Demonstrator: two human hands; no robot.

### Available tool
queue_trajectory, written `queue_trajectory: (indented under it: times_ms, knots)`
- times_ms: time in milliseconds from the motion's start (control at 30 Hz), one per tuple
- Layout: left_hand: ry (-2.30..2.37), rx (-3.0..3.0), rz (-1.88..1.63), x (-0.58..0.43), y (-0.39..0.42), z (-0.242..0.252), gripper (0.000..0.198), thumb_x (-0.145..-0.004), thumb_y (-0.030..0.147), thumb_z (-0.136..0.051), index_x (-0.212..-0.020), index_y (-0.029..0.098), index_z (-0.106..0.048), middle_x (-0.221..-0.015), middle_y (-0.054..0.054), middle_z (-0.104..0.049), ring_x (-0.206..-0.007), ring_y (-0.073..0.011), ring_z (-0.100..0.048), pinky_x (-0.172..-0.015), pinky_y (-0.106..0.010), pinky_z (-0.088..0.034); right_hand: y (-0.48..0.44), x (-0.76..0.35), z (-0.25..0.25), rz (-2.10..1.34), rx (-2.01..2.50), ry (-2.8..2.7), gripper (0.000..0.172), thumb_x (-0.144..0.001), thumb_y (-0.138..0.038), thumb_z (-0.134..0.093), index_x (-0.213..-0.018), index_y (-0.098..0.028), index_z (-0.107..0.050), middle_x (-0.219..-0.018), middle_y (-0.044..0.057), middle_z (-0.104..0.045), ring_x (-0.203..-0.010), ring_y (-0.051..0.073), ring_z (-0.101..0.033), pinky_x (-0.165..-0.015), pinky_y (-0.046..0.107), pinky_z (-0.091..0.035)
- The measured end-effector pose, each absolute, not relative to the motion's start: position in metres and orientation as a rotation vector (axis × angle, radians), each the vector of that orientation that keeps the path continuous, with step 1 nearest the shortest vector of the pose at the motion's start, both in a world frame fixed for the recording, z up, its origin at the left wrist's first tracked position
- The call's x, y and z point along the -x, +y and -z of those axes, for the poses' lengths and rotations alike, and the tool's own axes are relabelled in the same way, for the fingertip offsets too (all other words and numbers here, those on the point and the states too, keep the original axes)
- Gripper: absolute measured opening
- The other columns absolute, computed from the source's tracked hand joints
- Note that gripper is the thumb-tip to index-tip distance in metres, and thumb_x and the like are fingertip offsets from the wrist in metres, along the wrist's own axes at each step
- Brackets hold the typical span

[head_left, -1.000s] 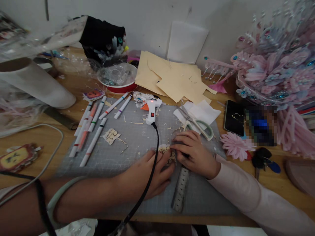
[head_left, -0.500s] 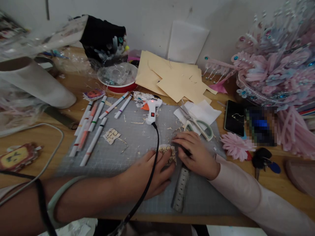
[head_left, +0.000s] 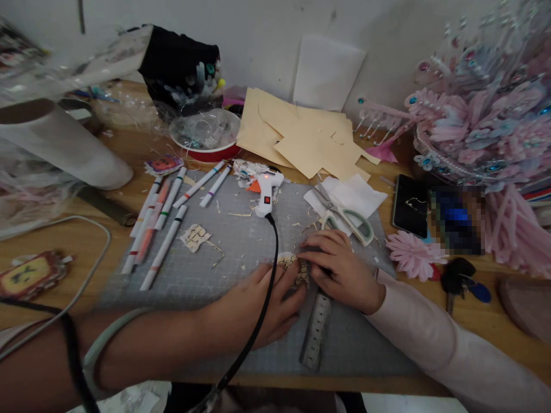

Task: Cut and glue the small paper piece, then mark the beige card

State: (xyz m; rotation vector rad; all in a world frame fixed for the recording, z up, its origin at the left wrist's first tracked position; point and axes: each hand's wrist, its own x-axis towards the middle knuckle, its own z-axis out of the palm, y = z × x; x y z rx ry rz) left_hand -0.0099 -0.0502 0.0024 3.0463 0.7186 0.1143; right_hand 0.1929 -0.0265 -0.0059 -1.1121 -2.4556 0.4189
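My left hand (head_left: pixel 271 304) rests on the mat, its fingers bent over a small cream piece (head_left: pixel 286 259) with black curved lines, pinning it down. Close to the piece's right edge is my right hand (head_left: pixel 338 264), fingers curled together; whatever lies under them is hidden. Below its palm a steel ruler (head_left: pixel 316 332) points toward me, its far end covered by the hand. A black cord (head_left: pixel 267 298) passes over my left hand to a white glue gun (head_left: pixel 267 195). Left of the hands lies another lined cream piece (head_left: pixel 196 237).
Scissors (head_left: pixel 344 215) lie on white paper beyond my right hand. Several markers (head_left: pixel 166 246) cover the left of the grey cutting mat (head_left: pixel 232 241). Cream sheets (head_left: pixel 310 143) and a red-white bowl (head_left: pixel 213 150) stand behind. A phone (head_left: pixel 411 203), keys (head_left: pixel 458 278) and pink decorations (head_left: pixel 415 252) are right.
My right hand's fingers have shifted slightly and curled closer over the lined piece's edge. My left hand stays where it was.
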Motion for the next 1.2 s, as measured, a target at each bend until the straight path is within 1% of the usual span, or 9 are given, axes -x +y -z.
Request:
queue_trajectory:
  times_ms: [200,400,467,533,600,800,1000,1200]
  knots:
    - [0.722,-3.092,-0.137,0.0098,-0.0508,-0.0037,0.035,-0.088,0.037,-0.04,-0.113,0.014,-0.048,-0.116,-0.015,-0.052,-0.098,-0.0251,-0.049,-0.083,-0.036,-0.034,-0.0239,-0.1964,0.0077,-0.413,1.029,-2.469,0.024,-0.079,-0.018,-0.047,-0.095,-0.021,-0.065,-0.101,0.006,-0.061,-0.1,0.021,-0.049,-0.089,0.044,-0.034]
    - [0.703,-3.115,-0.14,0.0092,-0.0501,-0.0055,0.033,-0.087,0.036,-0.041,-0.11,0.014,-0.05,-0.113,-0.013,-0.053,-0.098,-0.0243,-0.049,-0.082,-0.035,-0.034,-0.0245,-0.1941,0.006,-0.5,1.069,-2.411,0.023,-0.077,-0.012,-0.046,-0.087,-0.021,-0.065,-0.098,0.004,-0.062,-0.097,0.019,-0.051,-0.09,0.042,-0.034]
    - [0.686,-3.111,-0.147,0.0091,-0.0497,-0.0055,0.033,-0.088,0.036,-0.041,-0.11,0.013,-0.05,-0.115,-0.013,-0.052,-0.098,-0.0244,-0.048,-0.082,-0.035,-0.033,-0.0253,-0.1923,0.0052,-0.509,1.115,-2.371,0.026,-0.077,-0.011,-0.044,-0.093,-0.02,-0.063,-0.1,0.005,-0.061,-0.097,0.019,-0.052,-0.09,0.041,-0.034]
    - [0.685,-3.105,-0.152,0.0091,-0.0496,-0.0055,0.034,-0.087,0.036,-0.041,-0.111,0.014,-0.05,-0.116,-0.013,-0.052,-0.099,-0.0241,-0.048,-0.082,-0.035,-0.033,-0.026,-0.1904,0.0043,-0.498,1.165,-2.383,0.033,-0.077,-0.01,-0.044,-0.105,-0.018,-0.058,-0.104,0.006,-0.06,-0.099,0.019,-0.051,-0.09,0.041,-0.034]
    - [0.691,-3.104,-0.148,0.0092,-0.0496,-0.0056,0.034,-0.087,0.037,-0.043,-0.111,0.014,-0.049,-0.114,-0.013,-0.052,-0.098,-0.0238,-0.048,-0.082,-0.034,-0.033,-0.0265,-0.1892,0.0036,-0.48,1.191,-2.447,0.038,-0.075,-0.009,-0.045,-0.111,-0.019,-0.056,-0.107,0.007,-0.058,-0.102,0.02,-0.049,-0.092,0.042,-0.033]
    - [0.705,-3.11,-0.141,0.0089,-0.0499,-0.0049,0.036,-0.087,0.037,-0.042,-0.113,0.013,-0.049,-0.112,-0.013,-0.052,-0.1,-0.0242,-0.047,-0.083,-0.035,-0.032,-0.0265,-0.1903,0.0036,-0.469,1.179,-2.53,0.04,-0.071,-0.007,-0.047,-0.107,-0.021,-0.059,-0.11,0.007,-0.055,-0.106,0.021,-0.046,-0.092,0.043,-0.031]
    - [0.693,-3.103,-0.143,0.0096,-0.05,-0.0039,0.035,-0.087,0.036,-0.041,-0.112,0.014,-0.049,-0.113,-0.012,-0.052,-0.099,-0.0236,-0.047,-0.082,-0.034,-0.033,-0.0255,-0.1924,0.0047,-0.451,1.142,-2.537,0.037,-0.073,-0.007,-0.045,-0.104,-0.021,-0.06,-0.11,0.007,-0.056,-0.104,0.021,-0.046,-0.091,0.043,-0.033]
    - [0.721,-3.117,-0.137,0.009,-0.0506,-0.0033,0.036,-0.086,0.038,-0.042,-0.113,0.013,-0.048,-0.114,-0.012,-0.053,-0.1,-0.0256,-0.048,-0.083,-0.036,-0.033,-0.0225,-0.1978,0.0065,-0.412,1.041,-2.624,0.037,-0.076,-0.008,-0.044,-0.108,-0.019,-0.06,-0.109,0.009,-0.056,-0.104,0.022,-0.046,-0.092,0.045,-0.033]
